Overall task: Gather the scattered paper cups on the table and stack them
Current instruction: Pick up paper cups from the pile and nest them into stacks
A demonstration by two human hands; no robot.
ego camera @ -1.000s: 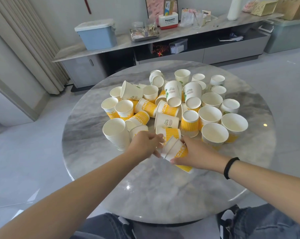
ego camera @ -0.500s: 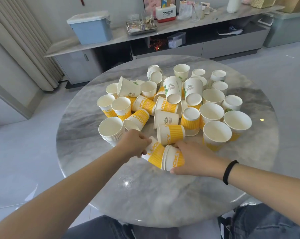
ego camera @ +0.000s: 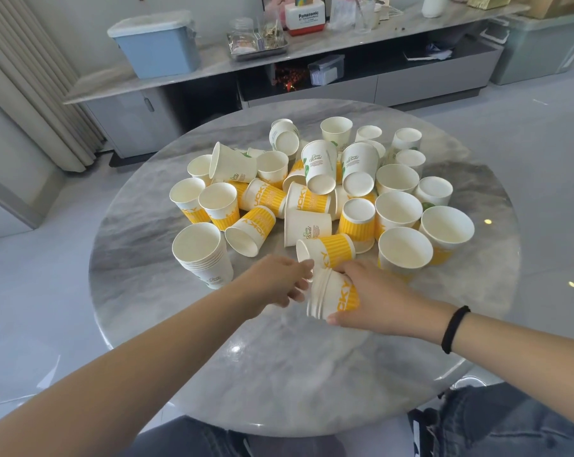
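Note:
Many white and yellow paper cups (ego camera: 312, 192) lie scattered, upright or tipped over, on the far half of a round grey marble table (ego camera: 279, 374). My right hand (ego camera: 374, 298) grips a short nested stack of yellow cups (ego camera: 331, 296) lying on its side, rims pointing left. My left hand (ego camera: 275, 285) is just left of that stack, its loosely curled fingers at the rims and nothing in its palm. A single yellow cup (ego camera: 325, 252) lies on its side right behind both hands. An upright stack of white cups (ego camera: 201, 255) stands at the left of the pile.
Bare marble lies between me and the hands. Behind the table runs a low grey cabinet (ego camera: 411, 84) carrying a blue lidded bin (ego camera: 157, 47), a metal tray (ego camera: 259, 44) and boxes. A curtain (ego camera: 25, 77) hangs at the left. My knees show under the table's near edge.
The yellow cup that my left hand held has been pushed into the stack in my right hand. My left hand has let go and rests at the stack's rims.

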